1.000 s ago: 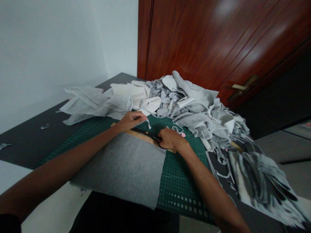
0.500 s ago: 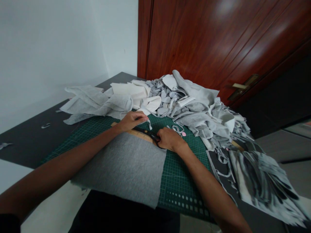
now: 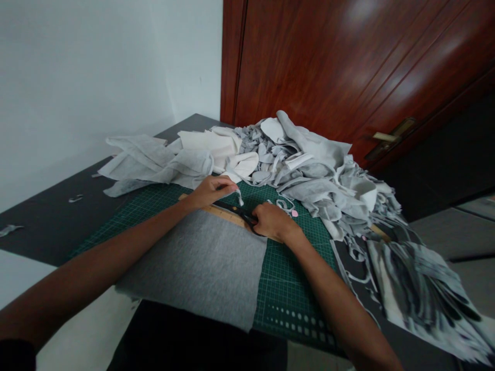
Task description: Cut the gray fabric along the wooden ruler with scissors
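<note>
A thin grey fabric strip (image 3: 238, 196) was pinched in the closed fingers of the left hand (image 3: 211, 189), just beyond the far edge of the flat, felt-like grey sheet (image 3: 201, 263). Black scissors (image 3: 236, 211) were gripped by the right hand (image 3: 273, 221), their long axis lying along that edge and pointing left toward the strip. Everything lay on a gridded green cutting mat (image 3: 288, 288).

Both bare forearms stretched forward, converging. Left hand (image 3: 211, 190) knuckles up, fingertips (image 3: 231, 188) pinched together just beyond and left of the other fist. Right hand (image 3: 273, 221) curled tight, back upward, wrist bent slightly inward, thumb side toward the left hand.
</note>
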A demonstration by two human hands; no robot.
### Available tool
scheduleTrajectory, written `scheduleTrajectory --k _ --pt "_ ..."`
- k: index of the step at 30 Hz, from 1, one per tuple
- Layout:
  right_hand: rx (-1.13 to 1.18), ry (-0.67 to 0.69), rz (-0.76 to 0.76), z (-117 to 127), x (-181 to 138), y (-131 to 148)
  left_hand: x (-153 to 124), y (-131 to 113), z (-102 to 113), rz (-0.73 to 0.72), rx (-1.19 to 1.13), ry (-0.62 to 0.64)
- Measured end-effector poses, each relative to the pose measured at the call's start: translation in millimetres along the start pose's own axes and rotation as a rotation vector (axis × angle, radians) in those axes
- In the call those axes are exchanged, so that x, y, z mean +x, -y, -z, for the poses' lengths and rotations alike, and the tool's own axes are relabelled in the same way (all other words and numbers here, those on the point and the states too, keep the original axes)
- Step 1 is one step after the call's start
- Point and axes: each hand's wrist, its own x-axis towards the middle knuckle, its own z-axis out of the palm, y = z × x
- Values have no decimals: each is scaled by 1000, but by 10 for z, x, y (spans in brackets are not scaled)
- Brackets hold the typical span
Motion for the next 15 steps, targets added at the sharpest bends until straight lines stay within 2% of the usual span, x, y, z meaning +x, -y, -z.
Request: scheduleTrajectory --k 15 --pt "-41 -36 -20 -67 34 44 -1 -5 9 -5 -3 -36"
